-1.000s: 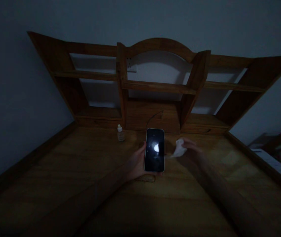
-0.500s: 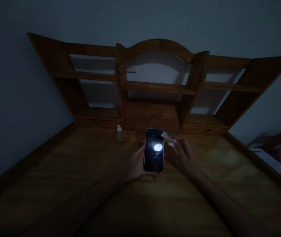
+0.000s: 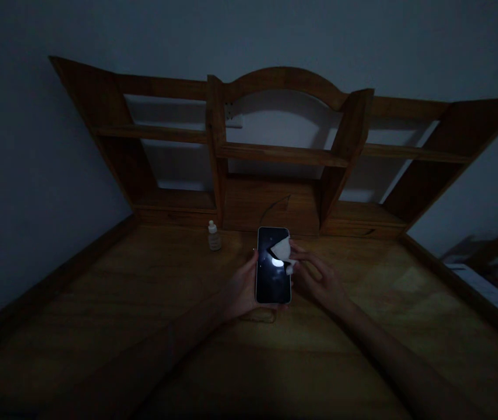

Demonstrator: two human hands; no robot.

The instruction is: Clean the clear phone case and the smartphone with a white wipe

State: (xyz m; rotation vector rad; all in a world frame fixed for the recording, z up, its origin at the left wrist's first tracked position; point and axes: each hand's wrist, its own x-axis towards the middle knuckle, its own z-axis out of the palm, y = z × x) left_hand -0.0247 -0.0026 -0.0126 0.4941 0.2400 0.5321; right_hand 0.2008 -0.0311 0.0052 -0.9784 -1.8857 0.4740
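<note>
A dark-screened smartphone (image 3: 270, 286) with a pale edge is held upright above the desk, a bright light reflecting on its glass. My left hand (image 3: 240, 290) wraps round its left side and underside, thumb along the edge. At the phone's right side, my right hand (image 3: 319, 277) pinches a crumpled white tissue (image 3: 282, 249), which lies over the upper right part of the screen. Partly hidden below the phone, something flat with a yellowish edge (image 3: 261, 317) rests on the desk; its kind is unclear.
A small clear bottle with a white cap (image 3: 214, 237) stands on the wooden desk (image 3: 178, 262), left of the phone. Behind rises a wooden shelf unit (image 3: 284, 154) against the wall, with a power socket (image 3: 233, 115) showing through. White papers (image 3: 487, 291) lie beyond the desk's right edge.
My right hand has moved left, bringing the tissue from beside the phone's upper right edge onto its screen. The tissue now partly covers the reflection. My left hand and the phone stay nearly still.
</note>
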